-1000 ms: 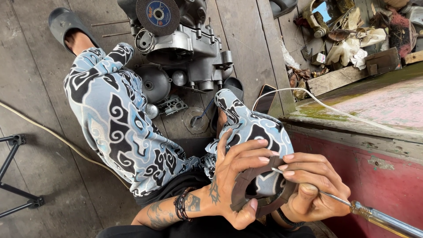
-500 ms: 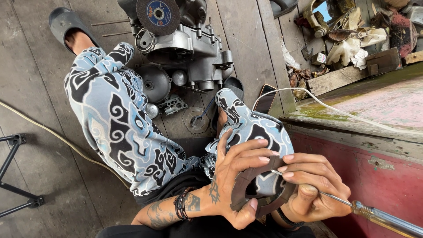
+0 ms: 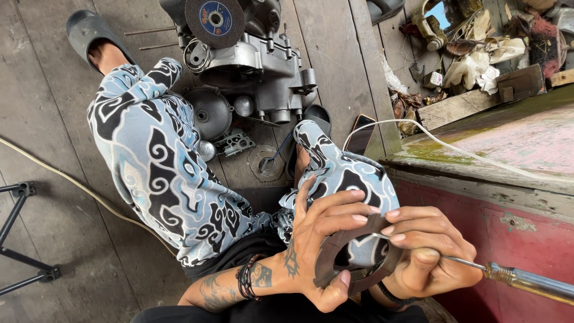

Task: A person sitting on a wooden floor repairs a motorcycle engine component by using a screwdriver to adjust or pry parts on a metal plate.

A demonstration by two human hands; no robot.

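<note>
Left hand (image 3: 320, 239) around curved brown, perhaps rubber, gasket (image 3: 353, 263)

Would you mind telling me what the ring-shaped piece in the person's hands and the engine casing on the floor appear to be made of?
The ring-shaped piece looks like thin gasket sheet or fibre: dull brown, matte, flat, with cut notches; painted metal cannot be ruled out. The engine casing looks like cast aluminium: pale grey, faintly shiny, with thick moulded ribs and bosses. The screwdriver has a bright steel shaft.

Two hands (image 3: 323, 239), one gasket (image 3: 344, 263), one screwdriver (image 3: 520, 280), one engine case (image 3: 257, 60), one grinding disc (image 3: 215, 21), two sandals (image 3: 89, 33)
</note>
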